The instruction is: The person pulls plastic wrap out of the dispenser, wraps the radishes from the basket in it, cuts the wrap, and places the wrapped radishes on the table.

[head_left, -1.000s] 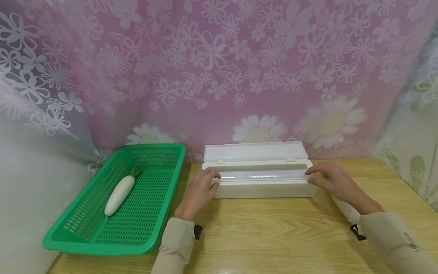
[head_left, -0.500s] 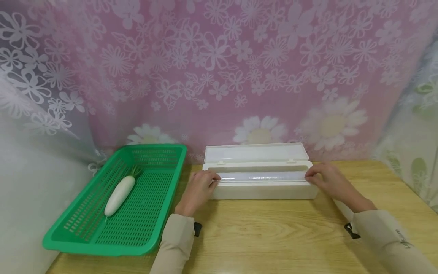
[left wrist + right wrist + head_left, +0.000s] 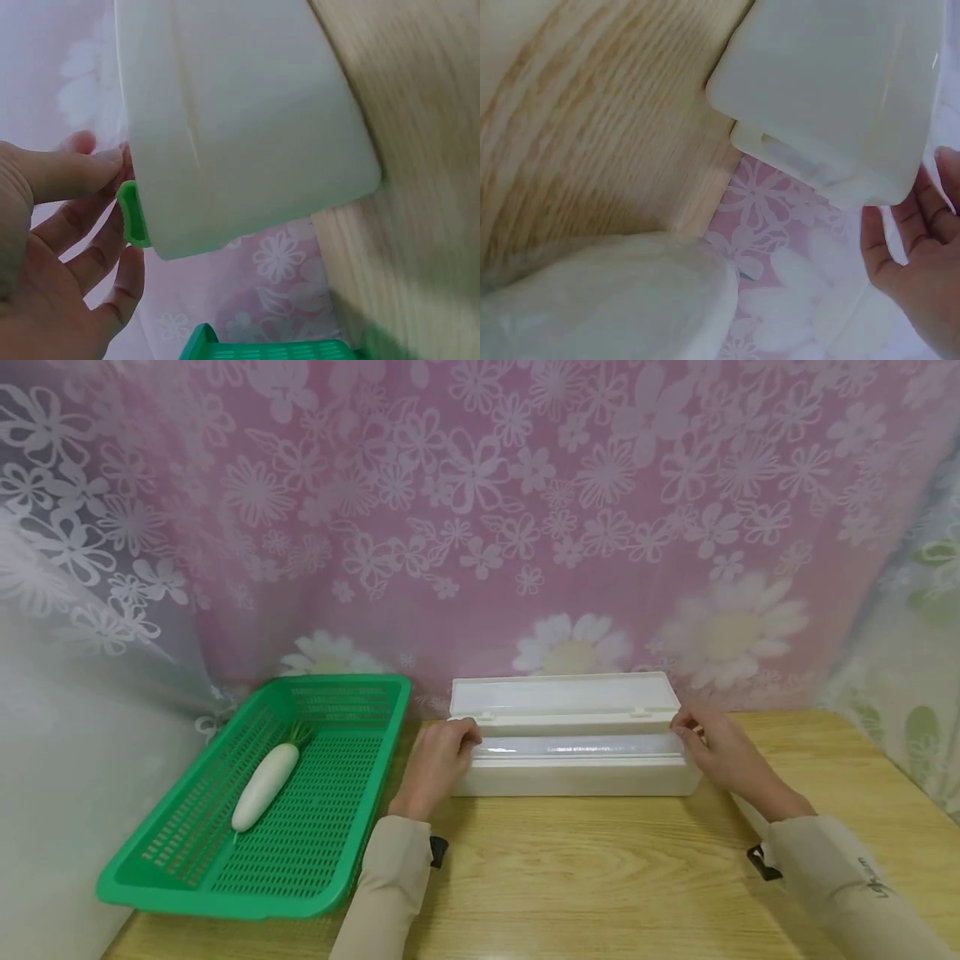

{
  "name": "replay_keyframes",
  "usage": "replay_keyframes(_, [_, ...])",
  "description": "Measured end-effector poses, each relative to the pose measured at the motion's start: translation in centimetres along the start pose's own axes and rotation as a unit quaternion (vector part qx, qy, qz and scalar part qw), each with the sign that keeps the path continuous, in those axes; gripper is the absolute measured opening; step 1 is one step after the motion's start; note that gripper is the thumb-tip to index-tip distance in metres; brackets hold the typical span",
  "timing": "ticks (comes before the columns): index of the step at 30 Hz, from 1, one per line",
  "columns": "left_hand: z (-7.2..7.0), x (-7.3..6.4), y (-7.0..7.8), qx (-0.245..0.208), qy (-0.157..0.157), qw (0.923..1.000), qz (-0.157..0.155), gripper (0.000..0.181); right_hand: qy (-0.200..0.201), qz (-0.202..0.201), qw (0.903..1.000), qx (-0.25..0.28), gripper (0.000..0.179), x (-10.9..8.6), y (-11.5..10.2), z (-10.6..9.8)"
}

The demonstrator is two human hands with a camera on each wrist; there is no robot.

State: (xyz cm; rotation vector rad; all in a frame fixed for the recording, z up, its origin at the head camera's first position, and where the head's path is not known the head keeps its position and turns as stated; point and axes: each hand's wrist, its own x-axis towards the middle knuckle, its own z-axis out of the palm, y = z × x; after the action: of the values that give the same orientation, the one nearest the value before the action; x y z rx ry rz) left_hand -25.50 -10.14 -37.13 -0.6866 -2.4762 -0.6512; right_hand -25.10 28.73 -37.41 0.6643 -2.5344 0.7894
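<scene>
A long white cling film dispenser box (image 3: 577, 782) sits on the wooden table, its lid (image 3: 562, 695) tipped back against the curtain. Across its mouth lies a glossy strip of cling film (image 3: 577, 746). At the box's left end my left hand (image 3: 433, 768) pinches the film's edge between thumb and forefinger. My right hand (image 3: 723, 758) pinches the film at the opposite corner, fingertips right at the rim. A green slider (image 3: 133, 214) shows at the box's end beside my left fingers in the left wrist view. The film between the fingertips is barely visible in the wrist views.
A green plastic basket (image 3: 225, 906) stands at the left, holding a white radish (image 3: 266, 787). A rounded white thing under clear wrap (image 3: 630, 300) lies near my right wrist, mostly hidden by the arm in the head view. A flowered curtain (image 3: 480, 568) hangs behind the table.
Both hands have moved slightly up and back, and the film's edge has risen with them over the box's opening. My right fingertips have closed together at the corner. The basket stays put.
</scene>
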Motion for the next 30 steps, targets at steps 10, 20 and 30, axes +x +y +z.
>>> replay_keyframes(10, [-1.5, 0.3, -0.6, 0.037, -0.033, 0.9987, -0.015, 0.020, 0.030, -0.075, 0.9962, 0.033, 0.024, 1.3, -0.2, 2.0])
replay_keyframes(20, [-0.4, 1.8, -0.4, 0.028, -0.034, 0.9988, -0.020, 0.021, 0.023, -0.034, 0.9990, 0.014, 0.015, 1.0, 0.5, 1.0])
replay_keyframes(30, [-0.4, 2.4, -0.8, -0.030, -0.068, 0.9937, -0.085, 0.011, 0.017, 0.037, 0.9989, 0.022, 0.014, 1.5, 0.4, 0.3])
